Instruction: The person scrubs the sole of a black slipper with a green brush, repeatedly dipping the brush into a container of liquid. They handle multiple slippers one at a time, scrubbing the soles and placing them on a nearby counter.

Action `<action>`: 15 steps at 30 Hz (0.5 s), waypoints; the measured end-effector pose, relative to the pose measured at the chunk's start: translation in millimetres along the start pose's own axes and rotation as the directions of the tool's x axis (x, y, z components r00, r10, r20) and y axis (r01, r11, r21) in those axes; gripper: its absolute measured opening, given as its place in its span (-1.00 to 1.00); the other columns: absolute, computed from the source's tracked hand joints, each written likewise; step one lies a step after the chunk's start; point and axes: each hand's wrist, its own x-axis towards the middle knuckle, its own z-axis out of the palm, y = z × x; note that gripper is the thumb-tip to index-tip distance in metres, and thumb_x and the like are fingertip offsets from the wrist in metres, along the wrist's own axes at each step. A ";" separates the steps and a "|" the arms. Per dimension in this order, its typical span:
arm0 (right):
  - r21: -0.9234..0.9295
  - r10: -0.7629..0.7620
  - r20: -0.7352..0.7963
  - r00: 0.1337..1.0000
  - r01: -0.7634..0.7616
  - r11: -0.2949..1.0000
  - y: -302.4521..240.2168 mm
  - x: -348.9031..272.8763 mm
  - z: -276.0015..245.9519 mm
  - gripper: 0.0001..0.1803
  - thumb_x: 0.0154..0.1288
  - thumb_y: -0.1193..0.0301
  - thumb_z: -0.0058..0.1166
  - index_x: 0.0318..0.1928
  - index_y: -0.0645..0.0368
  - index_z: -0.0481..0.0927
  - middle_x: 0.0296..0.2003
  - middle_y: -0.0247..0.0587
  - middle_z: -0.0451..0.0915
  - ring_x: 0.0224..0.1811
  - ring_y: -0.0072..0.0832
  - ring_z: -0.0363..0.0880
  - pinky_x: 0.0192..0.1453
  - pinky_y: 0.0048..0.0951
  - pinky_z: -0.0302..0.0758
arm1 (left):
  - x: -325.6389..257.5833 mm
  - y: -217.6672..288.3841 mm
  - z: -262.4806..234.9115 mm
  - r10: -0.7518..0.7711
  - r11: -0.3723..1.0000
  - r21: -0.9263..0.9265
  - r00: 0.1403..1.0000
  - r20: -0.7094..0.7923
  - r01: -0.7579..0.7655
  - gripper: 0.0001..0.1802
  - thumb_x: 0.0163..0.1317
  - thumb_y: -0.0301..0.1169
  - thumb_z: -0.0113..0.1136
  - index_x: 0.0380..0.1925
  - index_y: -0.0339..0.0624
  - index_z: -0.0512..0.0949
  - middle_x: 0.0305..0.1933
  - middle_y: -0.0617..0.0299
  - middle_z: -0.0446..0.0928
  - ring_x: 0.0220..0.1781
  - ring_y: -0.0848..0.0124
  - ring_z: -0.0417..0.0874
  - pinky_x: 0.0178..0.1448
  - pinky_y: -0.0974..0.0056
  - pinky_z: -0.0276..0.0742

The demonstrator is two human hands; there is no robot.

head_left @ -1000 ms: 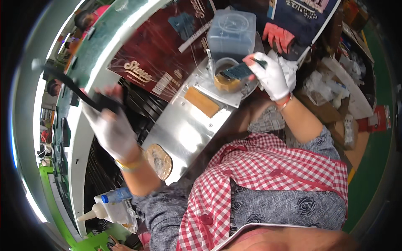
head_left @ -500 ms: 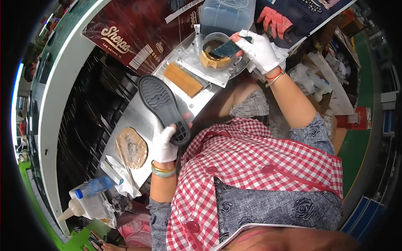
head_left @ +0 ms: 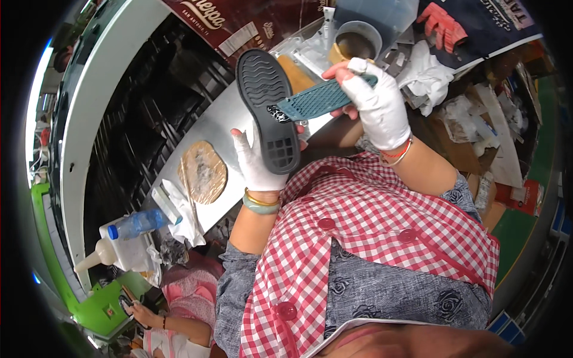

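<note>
A black shoe sole [head_left: 266, 89] stands tilted up in my left hand [head_left: 258, 162], tread side toward me. My gloved palm is at its heel end, the thumb sticks out to the left, and bare fingertips show past its right edge. My right hand [head_left: 379, 110], in a white glove with bare fingertips, pinches a flat teal strip [head_left: 319, 99] with a raised diamond pattern. The strip's free end overlaps the sole's middle, next to a black-and-white patterned patch [head_left: 276, 113]. Whether strip and sole touch I cannot tell.
A cup [head_left: 358, 40] of dark liquid stands at the back, beside a translucent blue container [head_left: 388, 12]. A tan block [head_left: 295, 73] sits partly behind the sole. On the metal table lies a round plastic-wrapped disc [head_left: 204, 173]. A pink glove [head_left: 441, 27] rests back right; a co-worker's hand [head_left: 143, 313] shows lower left.
My right hand has brought the teal strip from the cup down to the sole. My left hand has raised the sole and its thumb now points away. The view has shifted.
</note>
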 end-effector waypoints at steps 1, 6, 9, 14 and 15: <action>-0.004 0.040 -0.016 0.999 -0.040 0.999 -1.3 -1.5 8.7 -0.81 0.33 0.38 -0.02 -0.28 0.26 0.58 -0.50 -0.35 0.56 -0.55 -0.71 0.49 -0.51 -0.70 0.42 | -2.7 1.2 4.9 -0.001 1.000 -0.013 0.999 -0.035 0.000 0.00 0.01 0.46 -0.23 0.10 -0.26 0.27 -0.15 -0.08 0.49 -0.19 0.14 0.57 -0.20 0.18 0.56; -0.050 -0.010 0.045 0.999 0.013 0.999 9.9 3.3 15.6 -0.79 0.33 0.35 -0.01 -0.27 0.25 0.58 -0.50 -0.35 0.56 -0.56 -0.74 0.46 -0.52 -0.70 0.36 | -7.6 0.7 9.3 -0.028 0.999 -0.037 0.998 -0.056 0.026 0.05 -0.01 0.52 -0.34 0.12 -0.25 0.26 -0.13 -0.07 0.49 -0.20 0.16 0.58 -0.21 0.17 0.57; -0.100 -0.044 0.052 0.998 0.049 0.994 10.1 3.8 17.0 -0.78 0.32 0.32 -0.02 -0.27 0.22 0.58 -0.57 -0.42 0.52 -0.63 -0.81 0.37 -0.58 -0.76 0.20 | -6.9 -0.6 7.7 -0.039 0.999 -0.013 0.998 -0.057 0.039 0.07 -0.02 0.53 -0.38 0.18 -0.20 0.22 -0.07 -0.05 0.47 -0.15 0.15 0.57 -0.18 0.16 0.56; -0.080 -0.064 0.066 0.996 0.070 0.994 21.0 -3.2 17.1 -0.81 0.32 0.38 -0.02 -0.30 0.26 0.57 -0.53 -0.39 0.53 -0.55 -0.74 0.45 -0.48 -0.71 0.36 | -4.3 -1.5 0.8 -0.052 0.996 -0.081 0.997 -0.050 0.048 0.03 0.03 0.51 -0.43 0.24 -0.10 0.18 0.07 -0.03 0.39 0.04 0.11 0.47 0.06 0.06 0.43; -0.091 -0.024 0.087 0.996 0.032 0.995 15.2 -7.4 19.2 -0.82 0.32 0.42 -0.02 -0.30 0.29 0.57 -0.51 -0.35 0.54 -0.53 -0.70 0.48 -0.44 -0.68 0.41 | -3.3 -1.3 7.4 -0.054 0.991 -0.131 0.993 -0.108 0.040 0.02 0.04 0.50 -0.44 0.25 -0.08 0.17 0.09 -0.03 0.38 0.08 0.10 0.44 0.12 0.04 0.38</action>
